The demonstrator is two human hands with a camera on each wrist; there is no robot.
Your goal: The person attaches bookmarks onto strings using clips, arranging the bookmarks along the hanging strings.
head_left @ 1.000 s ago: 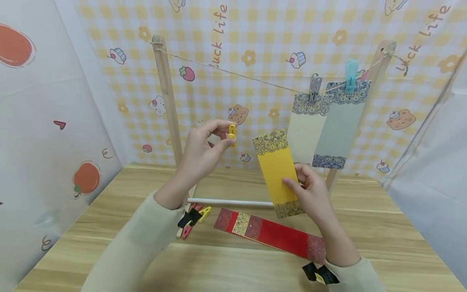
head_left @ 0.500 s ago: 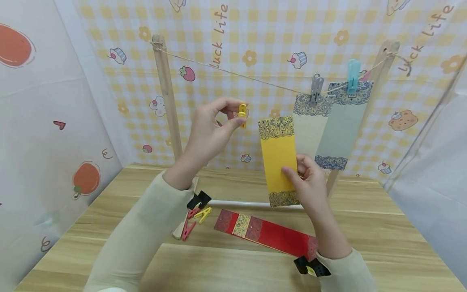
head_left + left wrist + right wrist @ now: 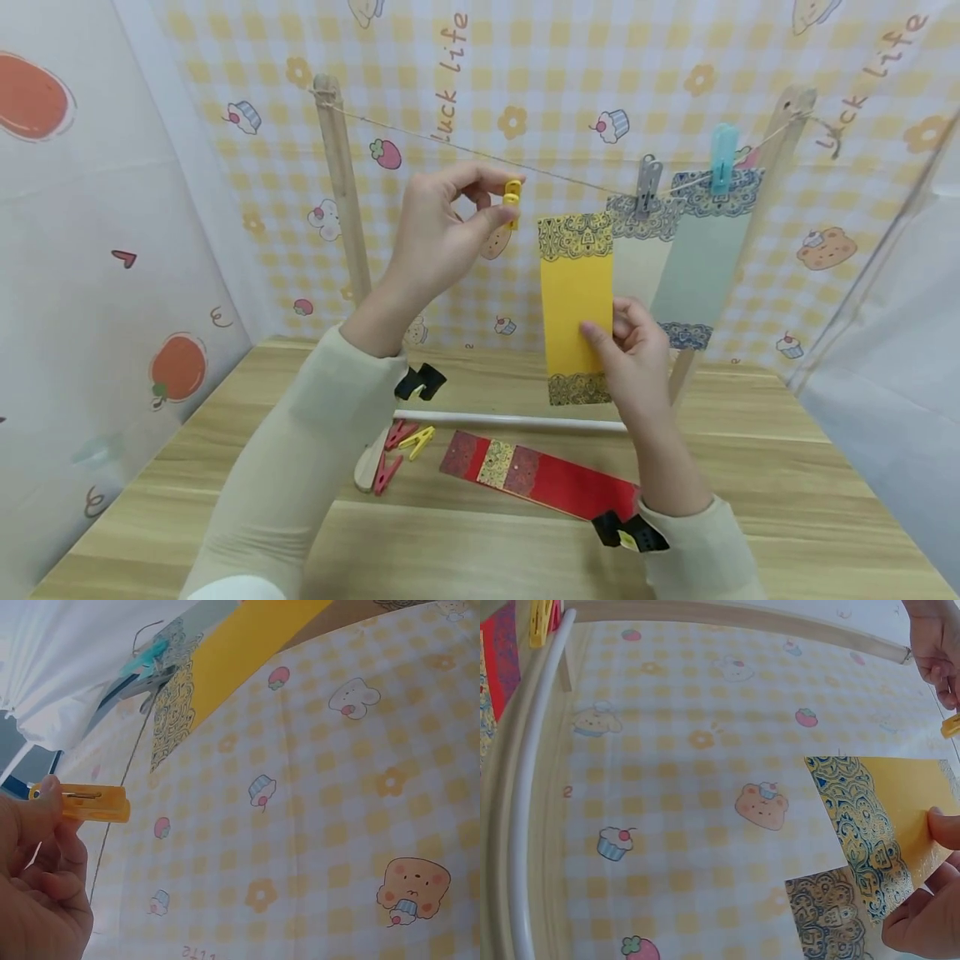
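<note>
While left grip [image 3: 450, 218] pinches peg [image 3: 512, 197], card [image 3: 576, 296] hangs right.

I'm counting four paper bookmarks: one yellow bookmark [image 3: 576, 304] that my right hand [image 3: 633, 358] is pinching, a cream bookmark [image 3: 637, 250] and a pale green bookmark [image 3: 701, 250] hanging on the string [image 3: 450, 143] just beyond that hand, and one red bookmark [image 3: 540, 479] lying below both hands. I'm seeing three pegs up high: a yellow peg [image 3: 512, 200] my left hand [image 3: 442, 225] is pinching, a grey peg [image 3: 647, 185] and a blue peg [image 3: 722, 158]. A few small pegs [image 3: 401, 450] are lying under my left forearm; their exact number is unclear. Two wooden posts [image 3: 341, 192] are standing.
</note>
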